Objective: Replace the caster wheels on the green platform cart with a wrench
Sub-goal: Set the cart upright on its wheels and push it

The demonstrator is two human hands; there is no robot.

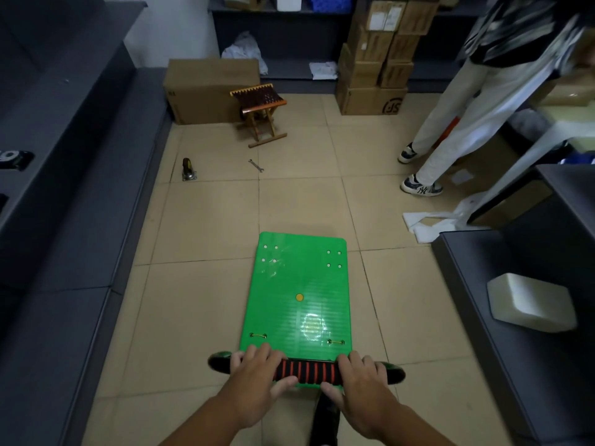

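The left grip (257,370) and the right grip (360,378) both curl around the striped handle (309,371) of the green platform cart (299,278). The cart's long axis runs straight ahead from them. The wrench (256,165) lies on the floor well beyond the deck's far end, slightly left. A loose caster wheel (188,169) lies farther left, on the left grip's side.

Beige tiled floor (206,220), dark shelving (289,37)

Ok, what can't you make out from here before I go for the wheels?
Head view only.
- Underside of the green platform: hidden by its own deck.
- Wrench: too small to read its size.
- Loose caster: too small to judge wear.
- Handle grip ends: covered by left hand and right hand.
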